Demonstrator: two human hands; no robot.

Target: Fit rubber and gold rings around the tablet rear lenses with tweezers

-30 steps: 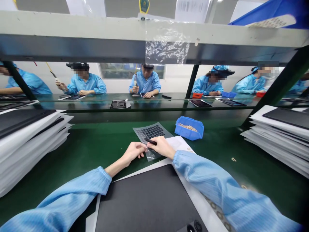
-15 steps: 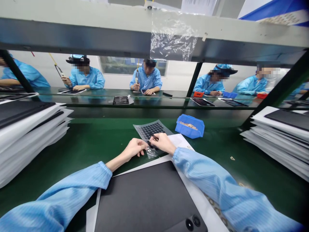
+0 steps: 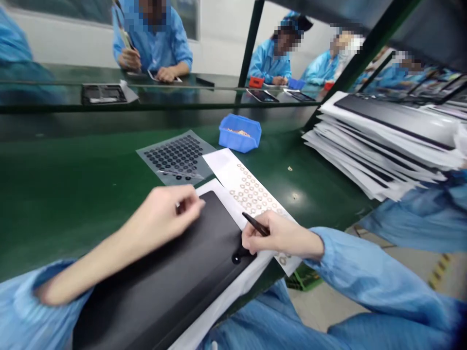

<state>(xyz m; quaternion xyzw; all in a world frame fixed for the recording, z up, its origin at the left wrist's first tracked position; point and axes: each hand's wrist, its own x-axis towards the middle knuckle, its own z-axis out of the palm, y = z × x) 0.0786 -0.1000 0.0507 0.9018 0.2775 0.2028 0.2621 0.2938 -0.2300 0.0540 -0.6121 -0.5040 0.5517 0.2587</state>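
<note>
A black flat panel (image 3: 171, 277) lies on white backing on the green bench in front of me. My right hand (image 3: 277, 237) grips black tweezers (image 3: 255, 224) and rests at the panel's right corner, beside a small round black part (image 3: 237, 257). My left hand (image 3: 164, 214) has its fingers curled and pressed down on the panel's far edge; nothing shows in them. A grey sheet of small black rings (image 3: 175, 155) lies beyond my left hand. A white sheet of pale rings (image 3: 248, 187) lies next to it.
A blue bin (image 3: 240, 132) of small parts stands behind the sheets. A tall stack of white-wrapped panels (image 3: 383, 141) fills the right side. Several people in blue coats work across a raised shelf (image 3: 146, 95). The bench edge and floor show at lower right.
Both hands came back from the grey ring sheet to the black panel. My right hand, still with the tweezers, now sits at the panel's corner. My view swung down and right.
</note>
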